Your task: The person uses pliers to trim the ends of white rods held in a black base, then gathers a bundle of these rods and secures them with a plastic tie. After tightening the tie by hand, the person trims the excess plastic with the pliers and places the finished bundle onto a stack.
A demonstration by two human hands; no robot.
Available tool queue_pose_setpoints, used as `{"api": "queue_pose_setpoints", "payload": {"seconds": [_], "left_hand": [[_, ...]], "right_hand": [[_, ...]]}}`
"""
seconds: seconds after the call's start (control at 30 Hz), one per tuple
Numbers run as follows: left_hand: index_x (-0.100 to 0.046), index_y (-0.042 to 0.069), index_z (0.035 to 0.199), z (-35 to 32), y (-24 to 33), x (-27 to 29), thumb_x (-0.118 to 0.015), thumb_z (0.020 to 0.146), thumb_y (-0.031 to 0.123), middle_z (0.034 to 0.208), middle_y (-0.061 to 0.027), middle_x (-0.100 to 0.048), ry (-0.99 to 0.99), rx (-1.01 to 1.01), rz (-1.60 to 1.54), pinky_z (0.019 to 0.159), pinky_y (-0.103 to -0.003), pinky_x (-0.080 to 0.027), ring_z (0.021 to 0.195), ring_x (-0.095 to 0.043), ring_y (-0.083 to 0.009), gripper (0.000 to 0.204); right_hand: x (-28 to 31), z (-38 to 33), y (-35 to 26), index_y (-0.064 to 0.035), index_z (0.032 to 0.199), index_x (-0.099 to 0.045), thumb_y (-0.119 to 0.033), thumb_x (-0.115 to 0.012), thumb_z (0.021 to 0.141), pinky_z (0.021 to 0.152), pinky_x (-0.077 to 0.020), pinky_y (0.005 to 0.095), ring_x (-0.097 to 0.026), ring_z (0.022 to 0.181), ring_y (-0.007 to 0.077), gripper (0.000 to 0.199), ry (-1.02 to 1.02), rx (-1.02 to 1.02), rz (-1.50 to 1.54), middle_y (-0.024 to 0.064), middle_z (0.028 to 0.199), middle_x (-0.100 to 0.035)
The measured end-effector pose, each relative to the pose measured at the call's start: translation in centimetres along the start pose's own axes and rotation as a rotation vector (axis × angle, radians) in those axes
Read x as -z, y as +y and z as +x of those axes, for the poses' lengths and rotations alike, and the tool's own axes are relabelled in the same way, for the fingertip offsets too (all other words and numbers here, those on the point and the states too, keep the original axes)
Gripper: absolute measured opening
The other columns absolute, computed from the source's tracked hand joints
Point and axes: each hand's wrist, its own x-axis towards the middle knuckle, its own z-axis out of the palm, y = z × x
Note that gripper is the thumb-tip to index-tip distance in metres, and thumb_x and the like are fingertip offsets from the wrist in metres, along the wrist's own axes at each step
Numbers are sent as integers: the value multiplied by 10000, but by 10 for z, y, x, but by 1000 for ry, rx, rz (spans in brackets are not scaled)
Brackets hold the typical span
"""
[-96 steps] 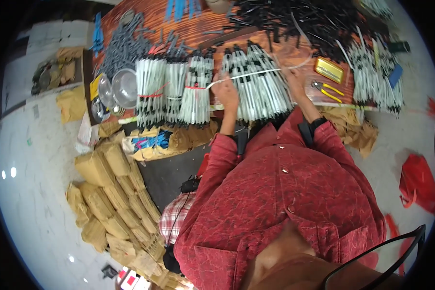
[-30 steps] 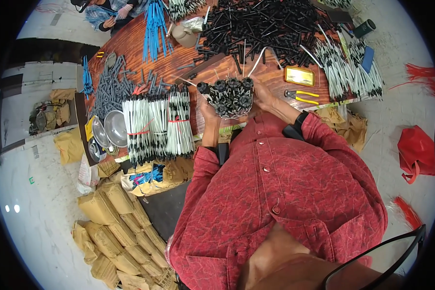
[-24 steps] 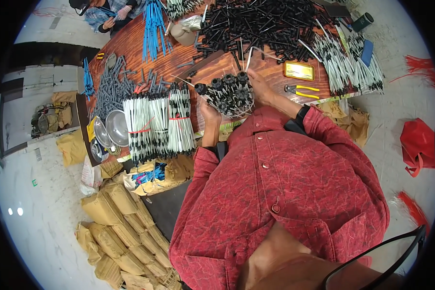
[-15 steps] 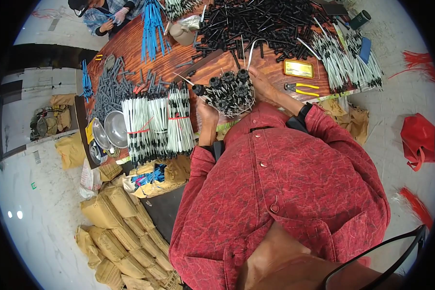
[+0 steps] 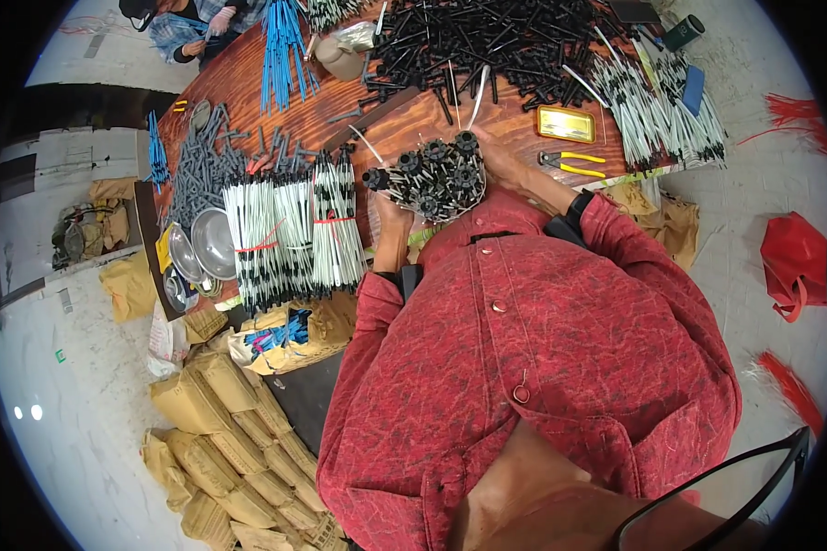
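Between my two hands, close to my body, is a thick bundle of rods [image 5: 435, 182] with round black ends facing up and thin pale tips among them. My left hand [image 5: 391, 217] holds its left side, and my right hand [image 5: 500, 158] wraps its far right side. Much of the fingers is hidden behind the bundle. A white strip [image 5: 481, 94] rises from beside my right hand, and another light strip sticks out above my left hand. Left of my left hand lie bundles of white rods with black ends [image 5: 334, 230], tied with red bands.
A big heap of black plastic pieces [image 5: 478, 46] covers the far table. Yellow-handled pliers [image 5: 574, 164] and a yellow tin [image 5: 565, 124] lie right, near more white rods [image 5: 629, 115]. Grey plugs [image 5: 198, 165] and metal bowls [image 5: 213, 243] are left. Another person [image 5: 198, 32] handles blue rods.
The upright strip near my right hand has swung and now stands straighter. The bundle stays in both hands. The view has shifted slightly, moving the table items a little left.
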Motion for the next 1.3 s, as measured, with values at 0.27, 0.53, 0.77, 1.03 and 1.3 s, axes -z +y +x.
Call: {"api": "queue_pose_setpoints", "payload": {"seconds": [0.27,0.53,0.77,1.03,1.3], "left_hand": [[-583,17,1027,-19,-3,-28,-452,1030,404,1082,-92,-639,-263,-77,372,876,-362,-523,973,-627,-211,408],[-574,5,1055,-2,-22,-21,-450,1026,429,1096,-121,-628,-360,92,226,910,-374,-532,1020,-624,-223,442],[-552,-21,1177,-19,-14,-25,-458,1027,407,1037,-109,-632,-274,200,232,886,-344,-540,993,-634,-212,464],[-530,-64,1258,-32,-13,-23,-446,1035,374,1043,-124,-641,-333,132,381,867,-321,-544,977,-642,-209,498],[-562,-97,1202,-44,-1,-46,-468,1016,408,1051,-166,-672,-490,12,956,856,-350,-547,942,-659,-210,546]], "right_hand": [[3,-9,6,-62,1160,-586,-246,-500,1034,776,-481,226,-580,899,65,239,-44,-78,-56,-22,1009,-625],[10,-2,-3,-58,1034,-593,-272,-509,1019,754,-455,273,-555,845,118,230,-243,23,-520,11,906,-582],[-4,-9,-44,-52,984,-594,-275,-521,988,766,-454,353,-567,829,198,235,-419,148,-1087,117,860,-561],[-17,-38,-55,-19,956,-576,-290,-499,1011,725,-450,356,-584,812,190,287,-486,183,-927,94,818,-570],[-6,-53,-56,-31,939,-584,-199,-541,975,666,-478,398,-621,772,302,177,-481,441,-1202,132,838,-568]]}}
